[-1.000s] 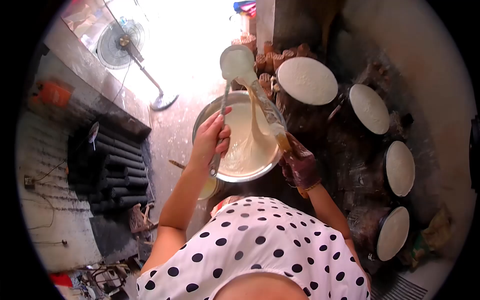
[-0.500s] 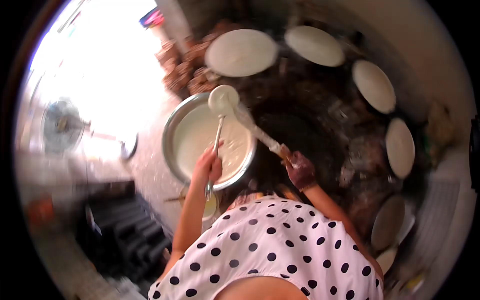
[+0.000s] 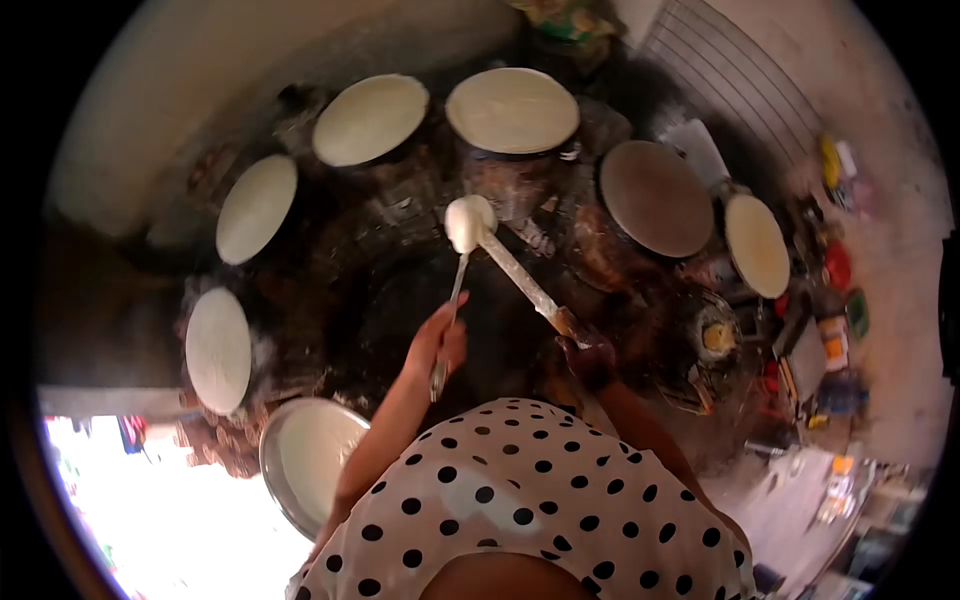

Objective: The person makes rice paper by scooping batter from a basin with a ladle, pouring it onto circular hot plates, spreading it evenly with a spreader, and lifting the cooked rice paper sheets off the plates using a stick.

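- Five of the six round plates in view carry a pale layer: the far-left plate (image 3: 218, 350), the upper-left plate (image 3: 257, 210), two plates at the top, (image 3: 370, 120) and (image 3: 512, 110), and a yellower plate (image 3: 757, 245) on the right.
- The brown plate (image 3: 657, 198) looks bare, so by appearance it is the only one here without a coating.
- The person's left hand (image 3: 438, 345) is wrapped around the handle of a ladle (image 3: 486, 207), whose head holds a thick pale mass (image 3: 464, 228), apparently batter, not yet on any plate.
- The right hand (image 3: 590, 360), in shadow, closes round the handle of a long flat spatula (image 3: 515, 275); its finger detail cannot be told. The blade's far end meets the ladle's head.
- Both tools are held ahead of the person, well apart from the brown plate.
- A metal bowl (image 3: 266, 462) at lower left contains more pale mixture; the left arm and the spotted shirt (image 3: 520, 470) hide part of it.
- Around them: a grey panel (image 3: 700, 150) just beyond the brown plate, brown clay-like pieces (image 3: 228, 445) near the bowl, and clutter along the right wall, too small to sort out.
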### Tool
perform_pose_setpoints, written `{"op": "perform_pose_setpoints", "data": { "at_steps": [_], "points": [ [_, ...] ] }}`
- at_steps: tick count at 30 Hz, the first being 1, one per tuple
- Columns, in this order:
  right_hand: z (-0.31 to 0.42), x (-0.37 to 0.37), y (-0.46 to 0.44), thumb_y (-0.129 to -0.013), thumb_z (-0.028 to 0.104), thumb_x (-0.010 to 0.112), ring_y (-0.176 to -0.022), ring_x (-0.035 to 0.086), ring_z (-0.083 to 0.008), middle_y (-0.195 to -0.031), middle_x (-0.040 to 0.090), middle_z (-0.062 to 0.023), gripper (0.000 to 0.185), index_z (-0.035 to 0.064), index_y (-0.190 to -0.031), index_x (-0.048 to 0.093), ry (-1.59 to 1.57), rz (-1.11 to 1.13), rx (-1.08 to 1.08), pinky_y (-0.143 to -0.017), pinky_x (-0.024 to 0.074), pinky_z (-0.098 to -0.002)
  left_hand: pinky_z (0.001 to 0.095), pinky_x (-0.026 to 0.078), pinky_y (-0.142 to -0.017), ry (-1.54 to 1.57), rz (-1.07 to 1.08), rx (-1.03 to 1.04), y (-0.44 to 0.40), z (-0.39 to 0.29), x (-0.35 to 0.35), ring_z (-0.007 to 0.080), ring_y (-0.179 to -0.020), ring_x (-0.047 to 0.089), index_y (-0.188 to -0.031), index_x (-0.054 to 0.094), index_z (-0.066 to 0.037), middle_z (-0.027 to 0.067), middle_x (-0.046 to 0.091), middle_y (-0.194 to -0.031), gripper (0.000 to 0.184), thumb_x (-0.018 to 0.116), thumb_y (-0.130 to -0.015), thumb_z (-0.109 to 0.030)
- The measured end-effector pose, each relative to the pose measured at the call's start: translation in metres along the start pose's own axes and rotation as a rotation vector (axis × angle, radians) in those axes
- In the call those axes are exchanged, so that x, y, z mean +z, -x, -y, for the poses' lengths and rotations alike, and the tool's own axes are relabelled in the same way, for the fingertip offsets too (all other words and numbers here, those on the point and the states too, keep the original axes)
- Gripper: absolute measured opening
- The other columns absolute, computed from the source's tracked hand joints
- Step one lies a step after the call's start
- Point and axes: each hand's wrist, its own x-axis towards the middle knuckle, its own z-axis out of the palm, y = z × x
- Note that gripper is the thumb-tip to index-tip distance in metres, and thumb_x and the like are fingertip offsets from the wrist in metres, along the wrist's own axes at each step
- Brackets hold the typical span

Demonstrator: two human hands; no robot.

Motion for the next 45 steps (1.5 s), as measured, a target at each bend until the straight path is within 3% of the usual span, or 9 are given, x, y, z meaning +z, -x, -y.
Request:
{"op": "perform_pose_setpoints", "data": {
  "at_steps": [6,8,11,24,30,34,35,38,45],
  "points": [
    [-0.151,-0.046,0.052,-0.092,0.024,0.052,-0.099,0.061,-0.0268,-0.116,0.062,-0.0065,0.033,0.0175,-0.124,0.057,0.044,-0.292,0.11,-0.082,0.0508,-0.0374,0.0224,0.031,-0.036,0.396,0.053,-0.626,-0.214,-0.02,0.118,0.0065,-0.039,0.034,-0.128,0.048,-0.01,-0.004,0.039,-0.059,0.033,0.042,-0.1,-0.027],
    [-0.172,-0.088,0.079,-0.092,0.022,0.052,-0.098,0.061,-0.0265,-0.115,0.063,-0.0044,0.033,0.0193,-0.124,0.057,0.282,-0.165,0.468,-0.082,0.0509,-0.0383,0.0222,0.033,-0.037,-0.771,0.217,-0.256,-0.213,-0.016,0.173,0.0056,-0.039,0.034,-0.129,0.047,-0.01,-0.0043,0.039,-0.059,0.034,0.042,-0.1,-0.027],
    [-0.188,-0.145,0.052,-0.092,0.022,0.051,-0.096,0.061,-0.029,-0.115,0.062,-0.0049,0.033,0.0225,-0.124,0.057,0.286,-0.433,0.549,-0.081,0.0509,-0.0394,0.0227,0.034,-0.037,-1.049,0.312,-0.226,-0.243,0.012,0.257,0.0049,-0.039,0.034,-0.129,0.047,-0.01,-0.0042,0.039,-0.06,0.034,0.043,-0.099,-0.027],
    [-0.219,-0.158,-0.042,-0.09,0.031,0.051,-0.094,0.061,-0.0374,-0.111,0.06,-0.0172,0.041,0.0272,-0.131,0.05,0.293,-0.422,0.797,-0.081,0.0499,-0.0453,0.0221,0.035,-0.038,-1.242,0.47,-0.528,-0.436,0.135,0.333,0.004,-0.045,0.041,-0.123,0.046,-0.004,-0.003,0.045,-0.066,0.034,0.046,-0.095,-0.023],
    [-0.206,-0.077,-0.064,-0.09,0.022,0.054,-0.1,0.061,-0.0321,-0.117,0.062,-0.0152,0.037,0.01,-0.125,0.056,0.237,-0.704,0.797,-0.09,0.0486,-0.0374,0.0254,0.037,-0.037,-1.674,0.698,-0.331,-0.493,0.131,0.328,0.0073,-0.043,0.042,-0.126,0.048,-0.01,0.0011,0.047,-0.067,0.035,0.04,-0.096,-0.026],
    [-0.197,-0.037,-0.112,-0.089,0.017,0.056,-0.106,0.061,-0.0293,-0.119,0.061,-0.0136,0.042,0.0096,-0.13,0.053,-0.173,-1.035,0.978,-0.089,0.0486,-0.0363,0.0445,0.047,-0.056,-1.952,0.847,0.27,-0.516,0.131,0.312,0.0318,-0.058,0.06,-0.133,0.045,-0.008,0.02,0.061,-0.075,0.043,0.042,-0.093,-0.019],
    [-0.214,-0.03,-0.132,-0.087,0.015,0.058,-0.105,0.062,-0.027,-0.118,0.062,-0.0163,0.044,0.0075,-0.131,0.052,-0.118,-0.764,1.113,-0.086,0.0494,-0.0341,0.0479,0.048,-0.063,-1.982,0.921,0.595,-0.527,0.13,0.299,0.0374,-0.066,0.062,-0.138,0.041,-0.009,0.0245,0.063,-0.08,0.048,0.043,-0.091,-0.018],
    [-0.218,-0.058,-0.206,-0.084,0.008,0.062,-0.11,0.06,-0.0206,-0.122,0.061,-0.0145,0.044,0.0012,-0.126,0.054,-0.234,-0.539,1.429,-0.089,0.0482,-0.0325,0.0493,0.047,-0.071,-2.267,0.784,0.437,-0.51,0.083,0.327,0.0407,-0.078,0.061,-0.137,0.042,-0.01,0.0257,0.064,-0.087,0.047,0.045,-0.091,-0.019],
    [-0.269,0.062,-0.18,-0.085,0.016,0.064,-0.105,0.061,-0.0168,-0.119,0.063,-0.0129,0.045,0.001,-0.126,0.055,-0.668,-1.417,0.937,-0.09,0.0481,-0.0302,0.048,0.046,-0.066,-2.14,0.522,0.657,-0.529,-0.051,0.277,0.0389,-0.077,0.062,-0.142,0.035,-0.012,0.0211,0.065,-0.088,0.051,0.043,-0.094,-0.025]
  ]
}}
